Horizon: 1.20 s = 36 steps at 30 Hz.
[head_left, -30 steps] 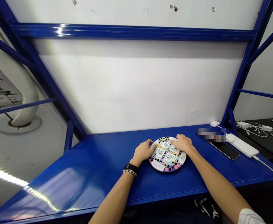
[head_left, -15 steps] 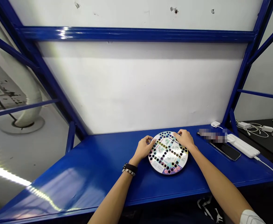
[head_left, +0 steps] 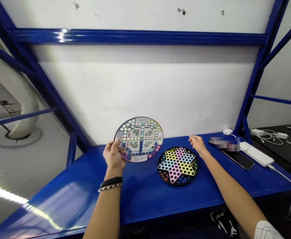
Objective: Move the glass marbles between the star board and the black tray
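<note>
My left hand [head_left: 114, 154] grips the left edge of a round ludo board [head_left: 140, 141], thumb on its face, and holds it tilted up above the table. The board has a printed track and rows of holes. On the table lies a round black Chinese checkers board [head_left: 176, 166] with a pink, yellow and blue star full of holes. Small coloured pieces [head_left: 182, 180] fill the spaces around the star. Just beyond its upper right rim, my right hand [head_left: 197, 145] hovers with loosely bent fingers, holding nothing.
The blue table [head_left: 140, 199] stands against a white panel [head_left: 145, 89] framed by blue bars. To the right are a phone [head_left: 240, 160], a white power strip [head_left: 257, 154] with a cable, and a small white adapter [head_left: 227, 131]. A pixelated patch covers something beside the phone.
The ludo board has come off the Chinese checkers board, lifted leftward and tilted up by my left hand. The star and coloured pieces now show. My right hand has let go of the rim.
</note>
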Tool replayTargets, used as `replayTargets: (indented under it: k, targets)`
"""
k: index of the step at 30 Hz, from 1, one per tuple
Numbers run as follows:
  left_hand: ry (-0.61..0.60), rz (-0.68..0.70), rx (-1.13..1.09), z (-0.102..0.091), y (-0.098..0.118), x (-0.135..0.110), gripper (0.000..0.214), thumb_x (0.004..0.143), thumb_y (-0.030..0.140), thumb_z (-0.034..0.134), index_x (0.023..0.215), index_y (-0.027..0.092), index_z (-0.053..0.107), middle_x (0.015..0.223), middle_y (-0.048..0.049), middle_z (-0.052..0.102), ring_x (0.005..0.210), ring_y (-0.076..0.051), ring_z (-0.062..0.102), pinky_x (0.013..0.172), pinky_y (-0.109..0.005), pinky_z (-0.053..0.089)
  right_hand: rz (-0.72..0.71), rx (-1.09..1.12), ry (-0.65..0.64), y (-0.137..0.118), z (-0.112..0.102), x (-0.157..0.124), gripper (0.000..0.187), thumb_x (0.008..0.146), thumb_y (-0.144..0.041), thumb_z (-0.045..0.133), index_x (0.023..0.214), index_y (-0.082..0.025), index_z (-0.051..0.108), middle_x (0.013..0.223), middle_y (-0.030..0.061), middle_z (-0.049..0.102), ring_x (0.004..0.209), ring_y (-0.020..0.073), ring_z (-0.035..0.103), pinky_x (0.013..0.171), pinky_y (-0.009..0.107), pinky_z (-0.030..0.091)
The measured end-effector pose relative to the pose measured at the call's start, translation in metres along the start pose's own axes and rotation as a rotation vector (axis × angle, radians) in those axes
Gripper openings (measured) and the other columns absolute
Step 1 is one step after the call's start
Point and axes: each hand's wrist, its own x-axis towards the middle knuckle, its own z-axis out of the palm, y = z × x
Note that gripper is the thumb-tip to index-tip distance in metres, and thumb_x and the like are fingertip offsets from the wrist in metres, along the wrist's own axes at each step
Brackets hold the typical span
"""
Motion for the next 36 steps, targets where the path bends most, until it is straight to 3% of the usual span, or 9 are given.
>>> replayTargets:
  k: [2, 4, 9, 13, 15, 17, 21, 25, 36]
  targets:
    - [0.129, 0.241, 0.222, -0.004, -0.003, 0.000, 0.030, 0.072, 0.044, 0.070, 0.083, 0.019, 0.058, 0.059, 0.0079, 0.048, 0.055, -0.009, 0.046, 0.055, -0.022, 0.042, -0.055, -0.081, -0.001, 0.001, 0.001, -0.002, 0.042, 0.077, -0.058, 0.053, 0.062, -0.019, 0.056, 0.056, -0.0008, 0.054, 0.052, 0.0124, 0.047, 0.053, 0.025, 0.037]
    - [0.086, 0.382, 0.421, -0.004, -0.007, -0.005, 0.028, 0.070, 0.041, 0.072, 0.082, 0.018, 0.061, 0.057, 0.0086, 0.041, 0.050, -0.008, 0.038, 0.050, -0.021, 0.035, -0.107, -0.167, 0.005, 0.000, 0.002, -0.005, 0.041, 0.077, -0.055, 0.055, 0.059, -0.020, 0.053, 0.056, -0.0013, 0.053, 0.056, 0.0132, 0.047, 0.057, 0.026, 0.037]
    - [-0.434, 0.429, 0.868, 0.005, -0.018, -0.023, 0.020, 0.075, 0.040, 0.064, 0.083, 0.022, 0.069, 0.066, 0.0017, 0.058, 0.061, -0.014, 0.052, 0.059, -0.025, 0.041, -0.160, -0.296, -0.004, -0.003, 0.003, -0.010, 0.037, 0.079, -0.051, 0.054, 0.058, -0.021, 0.048, 0.057, -0.0018, 0.054, 0.057, 0.0139, 0.047, 0.057, 0.026, 0.034]
    - [-0.882, 0.251, 1.039, 0.008, -0.031, -0.030, 0.025, 0.070, 0.039, 0.068, 0.090, 0.024, 0.071, 0.078, 0.0004, 0.067, 0.070, -0.017, 0.060, 0.062, -0.026, 0.043, -0.168, -0.376, -0.015, -0.002, 0.005, -0.010, 0.035, 0.081, -0.048, 0.053, 0.060, -0.021, 0.049, 0.060, -0.0008, 0.058, 0.059, 0.0144, 0.050, 0.058, 0.026, 0.035]
    - [-0.987, 0.181, 1.049, 0.009, -0.036, -0.032, 0.028, 0.071, 0.040, 0.067, 0.093, 0.023, 0.071, 0.080, -0.0003, 0.068, 0.070, -0.017, 0.061, 0.062, -0.026, 0.044, -0.170, -0.420, -0.027, -0.001, 0.005, -0.011, 0.033, 0.082, -0.047, 0.052, 0.062, -0.021, 0.050, 0.063, -0.0001, 0.060, 0.060, 0.0145, 0.052, 0.058, 0.026, 0.035]
    - [-0.986, 0.192, 1.031, 0.012, -0.039, -0.036, 0.028, 0.076, 0.041, 0.064, 0.096, 0.022, 0.069, 0.084, -0.0019, 0.068, 0.073, -0.018, 0.061, 0.066, -0.027, 0.046, -0.170, -0.482, -0.036, -0.002, 0.006, -0.013, 0.032, 0.084, -0.046, 0.052, 0.064, -0.021, 0.053, 0.067, 0.0007, 0.063, 0.062, 0.0145, 0.054, 0.058, 0.025, 0.035]
    - [-0.875, 0.388, 0.973, 0.028, -0.036, -0.054, 0.024, 0.089, 0.036, 0.050, 0.101, 0.022, 0.065, 0.097, -0.0044, 0.066, 0.087, -0.019, 0.061, 0.079, -0.030, 0.048, -0.153, -0.628, -0.055, -0.004, 0.007, -0.018, 0.027, 0.085, -0.043, 0.054, 0.069, -0.021, 0.056, 0.073, 0.0014, 0.066, 0.065, 0.0141, 0.056, 0.056, 0.024, 0.032]
    - [-1.020, 0.544, 1.074, 0.045, -0.032, -0.076, 0.027, 0.094, 0.035, 0.044, 0.110, 0.024, 0.062, 0.105, -0.0057, 0.063, 0.097, -0.022, 0.059, 0.087, -0.034, 0.046, -0.158, -0.688, -0.069, -0.004, 0.009, -0.020, 0.026, 0.086, -0.042, 0.055, 0.070, -0.022, 0.057, 0.076, 0.0013, 0.068, 0.067, 0.0142, 0.057, 0.056, 0.024, 0.032]
    - [-1.074, 0.573, 1.541, 0.062, -0.023, -0.095, 0.030, 0.099, 0.028, 0.030, 0.110, 0.014, 0.054, 0.104, -0.0117, 0.061, 0.080, -0.022, 0.065, 0.067, -0.034, 0.050, -0.140, -0.717, -0.097, -0.004, 0.011, -0.022, 0.026, 0.087, -0.042, 0.055, 0.071, -0.021, 0.057, 0.077, 0.0019, 0.068, 0.068, 0.0146, 0.058, 0.057, 0.024, 0.031]
